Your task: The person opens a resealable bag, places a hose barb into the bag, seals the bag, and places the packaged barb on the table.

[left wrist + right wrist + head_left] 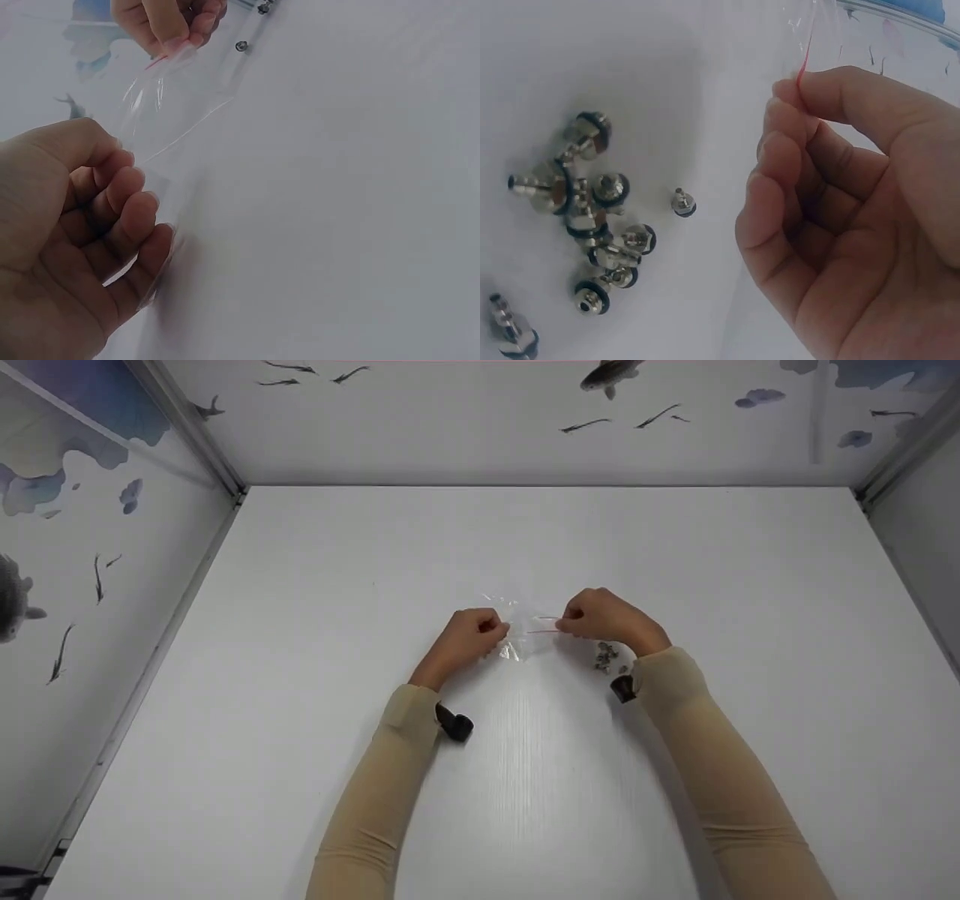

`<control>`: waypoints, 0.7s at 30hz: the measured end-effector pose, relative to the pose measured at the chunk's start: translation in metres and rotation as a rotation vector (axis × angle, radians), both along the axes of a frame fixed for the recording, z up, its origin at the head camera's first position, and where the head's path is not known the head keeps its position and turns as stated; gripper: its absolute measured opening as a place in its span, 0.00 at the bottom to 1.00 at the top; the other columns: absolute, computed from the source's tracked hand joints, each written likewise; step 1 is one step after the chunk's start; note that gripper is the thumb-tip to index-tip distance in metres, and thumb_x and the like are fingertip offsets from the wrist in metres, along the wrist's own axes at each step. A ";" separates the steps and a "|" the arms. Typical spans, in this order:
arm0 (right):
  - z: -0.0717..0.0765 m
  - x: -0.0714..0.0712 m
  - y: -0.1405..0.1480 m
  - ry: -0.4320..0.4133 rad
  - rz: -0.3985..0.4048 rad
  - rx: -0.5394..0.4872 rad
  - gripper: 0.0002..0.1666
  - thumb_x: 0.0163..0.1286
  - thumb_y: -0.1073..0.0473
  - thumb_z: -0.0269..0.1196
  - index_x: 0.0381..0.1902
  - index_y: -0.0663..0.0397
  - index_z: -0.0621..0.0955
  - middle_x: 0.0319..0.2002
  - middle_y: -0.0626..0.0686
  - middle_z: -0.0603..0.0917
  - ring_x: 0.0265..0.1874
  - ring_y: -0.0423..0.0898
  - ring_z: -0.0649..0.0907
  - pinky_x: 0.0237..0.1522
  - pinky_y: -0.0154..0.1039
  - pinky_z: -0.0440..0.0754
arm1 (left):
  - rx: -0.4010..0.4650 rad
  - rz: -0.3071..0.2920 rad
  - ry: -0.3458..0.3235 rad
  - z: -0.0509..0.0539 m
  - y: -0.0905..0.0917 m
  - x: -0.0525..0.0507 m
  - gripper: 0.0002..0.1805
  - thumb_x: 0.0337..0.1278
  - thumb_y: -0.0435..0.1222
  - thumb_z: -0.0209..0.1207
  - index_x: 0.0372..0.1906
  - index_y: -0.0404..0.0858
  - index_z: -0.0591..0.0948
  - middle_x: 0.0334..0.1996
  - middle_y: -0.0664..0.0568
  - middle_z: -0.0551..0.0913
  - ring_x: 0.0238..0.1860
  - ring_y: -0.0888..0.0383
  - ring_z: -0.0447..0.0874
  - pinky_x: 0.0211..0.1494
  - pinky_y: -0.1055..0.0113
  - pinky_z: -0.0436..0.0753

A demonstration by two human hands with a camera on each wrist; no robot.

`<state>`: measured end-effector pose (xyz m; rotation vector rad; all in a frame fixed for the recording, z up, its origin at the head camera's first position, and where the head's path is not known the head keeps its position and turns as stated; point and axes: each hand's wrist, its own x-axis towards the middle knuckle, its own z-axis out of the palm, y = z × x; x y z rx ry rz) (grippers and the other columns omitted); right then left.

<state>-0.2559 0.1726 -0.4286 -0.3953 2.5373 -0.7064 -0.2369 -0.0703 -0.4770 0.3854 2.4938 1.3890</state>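
Note:
A clear plastic zip bag [517, 641] with a red line along its mouth is stretched between both hands over the table. My left hand [471, 639] pinches the bag's left part between thumb and fingers. At the mouth end, my right hand [604, 619] pinches the edge by the red strip [804, 64]. Through the film in the left wrist view, no contents show in the bag. Several small metal hose fittings [585, 214] with dark rings lie in a loose pile just below the right hand. One fitting [682, 202] lies apart, nearer the fingers.
The white table [300, 585] spreads around the hands. White panels with painted fish stand along the back [450, 435] and left side [75, 555]. Black wrist camera mounts [456, 726] stick out under the sleeves, the right one [623, 688] close to the fittings.

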 end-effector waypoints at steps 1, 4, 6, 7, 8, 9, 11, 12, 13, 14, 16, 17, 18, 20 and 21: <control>-0.001 0.000 0.000 0.004 -0.010 -0.002 0.15 0.69 0.55 0.58 0.39 0.61 0.85 0.35 0.56 0.85 0.30 0.45 0.77 0.34 0.38 0.74 | 0.001 0.001 -0.003 0.000 0.000 0.000 0.14 0.66 0.42 0.55 0.25 0.42 0.76 0.21 0.56 0.74 0.21 0.63 0.70 0.28 0.70 0.69; -0.003 0.000 -0.003 0.013 -0.047 -0.011 0.15 0.69 0.54 0.58 0.38 0.60 0.85 0.34 0.55 0.84 0.30 0.46 0.77 0.33 0.38 0.74 | 0.004 0.012 -0.013 -0.001 0.001 -0.002 0.13 0.66 0.43 0.55 0.25 0.42 0.76 0.20 0.55 0.74 0.20 0.62 0.70 0.28 0.70 0.70; -0.005 0.000 -0.004 0.019 -0.068 -0.011 0.15 0.68 0.54 0.59 0.38 0.59 0.85 0.33 0.54 0.83 0.29 0.46 0.76 0.32 0.37 0.74 | -0.006 0.022 -0.009 -0.002 0.002 -0.003 0.13 0.65 0.42 0.56 0.25 0.42 0.76 0.20 0.56 0.74 0.21 0.62 0.69 0.28 0.70 0.69; -0.006 0.000 -0.004 0.023 -0.071 -0.010 0.15 0.68 0.54 0.59 0.38 0.60 0.85 0.33 0.55 0.83 0.29 0.46 0.76 0.32 0.37 0.73 | -0.015 0.027 -0.003 -0.002 0.002 -0.004 0.13 0.65 0.42 0.56 0.25 0.41 0.77 0.20 0.56 0.74 0.22 0.62 0.69 0.29 0.70 0.69; -0.006 0.000 -0.004 0.025 -0.077 -0.007 0.15 0.68 0.53 0.59 0.38 0.59 0.85 0.33 0.54 0.83 0.29 0.46 0.76 0.32 0.37 0.73 | -0.026 0.031 0.003 -0.002 0.003 -0.005 0.13 0.65 0.42 0.57 0.25 0.41 0.77 0.20 0.56 0.74 0.22 0.62 0.69 0.30 0.70 0.69; -0.007 0.000 -0.004 0.025 -0.081 -0.006 0.15 0.68 0.53 0.59 0.38 0.60 0.85 0.33 0.54 0.83 0.29 0.46 0.76 0.31 0.37 0.73 | -0.039 0.035 0.007 -0.002 0.003 -0.005 0.13 0.64 0.42 0.57 0.25 0.41 0.78 0.21 0.56 0.75 0.23 0.62 0.70 0.30 0.70 0.69; -0.008 0.000 -0.005 0.018 -0.090 -0.003 0.16 0.68 0.53 0.59 0.40 0.60 0.85 0.34 0.55 0.83 0.29 0.46 0.76 0.31 0.37 0.73 | -0.071 0.043 0.017 -0.003 0.003 -0.007 0.13 0.64 0.42 0.57 0.25 0.41 0.79 0.22 0.56 0.75 0.26 0.61 0.70 0.32 0.70 0.69; -0.008 0.000 -0.005 0.013 -0.092 -0.001 0.16 0.68 0.53 0.59 0.40 0.60 0.85 0.34 0.55 0.83 0.29 0.46 0.75 0.32 0.37 0.73 | -0.086 0.047 0.018 -0.003 0.004 -0.007 0.13 0.63 0.42 0.58 0.25 0.41 0.79 0.22 0.56 0.75 0.27 0.61 0.70 0.33 0.70 0.69; -0.009 0.000 -0.005 0.006 -0.092 0.000 0.16 0.68 0.52 0.59 0.41 0.60 0.85 0.35 0.55 0.83 0.29 0.46 0.75 0.32 0.37 0.73 | -0.100 0.050 0.017 -0.004 0.004 -0.008 0.13 0.63 0.42 0.58 0.25 0.40 0.79 0.23 0.56 0.76 0.27 0.61 0.70 0.33 0.70 0.69; -0.009 0.001 -0.006 0.001 -0.094 0.003 0.17 0.68 0.52 0.59 0.41 0.60 0.85 0.35 0.55 0.83 0.30 0.46 0.75 0.32 0.37 0.73 | -0.110 0.051 0.014 -0.004 0.004 -0.008 0.13 0.63 0.42 0.58 0.25 0.40 0.80 0.23 0.56 0.76 0.28 0.61 0.70 0.34 0.70 0.69; -0.010 0.000 -0.006 -0.008 -0.097 0.009 0.17 0.69 0.52 0.59 0.41 0.59 0.85 0.36 0.54 0.82 0.30 0.46 0.75 0.32 0.37 0.73 | -0.123 0.052 0.008 -0.005 0.004 -0.009 0.13 0.63 0.42 0.58 0.26 0.40 0.80 0.24 0.56 0.75 0.29 0.60 0.70 0.35 0.69 0.69; -0.011 0.000 -0.006 -0.009 -0.095 0.012 0.17 0.69 0.52 0.59 0.41 0.59 0.85 0.36 0.54 0.82 0.30 0.46 0.75 0.32 0.37 0.73 | -0.127 0.050 0.006 -0.004 0.004 -0.009 0.12 0.64 0.42 0.57 0.27 0.40 0.80 0.25 0.56 0.75 0.30 0.60 0.70 0.35 0.69 0.69; -0.011 0.000 -0.006 -0.010 -0.094 0.015 0.17 0.69 0.52 0.59 0.42 0.59 0.85 0.36 0.54 0.82 0.30 0.46 0.75 0.32 0.37 0.73 | -0.127 0.049 0.004 -0.004 0.004 -0.009 0.12 0.64 0.42 0.57 0.27 0.40 0.80 0.25 0.55 0.75 0.30 0.60 0.70 0.36 0.69 0.69; -0.011 -0.001 -0.005 -0.010 -0.095 0.017 0.16 0.69 0.51 0.59 0.42 0.58 0.85 0.35 0.54 0.82 0.30 0.46 0.75 0.32 0.37 0.73 | -0.121 0.048 -0.001 -0.004 0.004 -0.009 0.12 0.64 0.42 0.57 0.27 0.40 0.80 0.26 0.55 0.75 0.31 0.60 0.70 0.36 0.69 0.69; -0.011 -0.001 -0.005 -0.010 -0.096 0.015 0.17 0.69 0.51 0.59 0.42 0.58 0.85 0.35 0.54 0.82 0.30 0.46 0.75 0.32 0.37 0.73 | -0.116 0.047 -0.002 -0.004 0.004 -0.010 0.12 0.64 0.42 0.57 0.27 0.40 0.79 0.26 0.55 0.75 0.31 0.60 0.70 0.37 0.68 0.69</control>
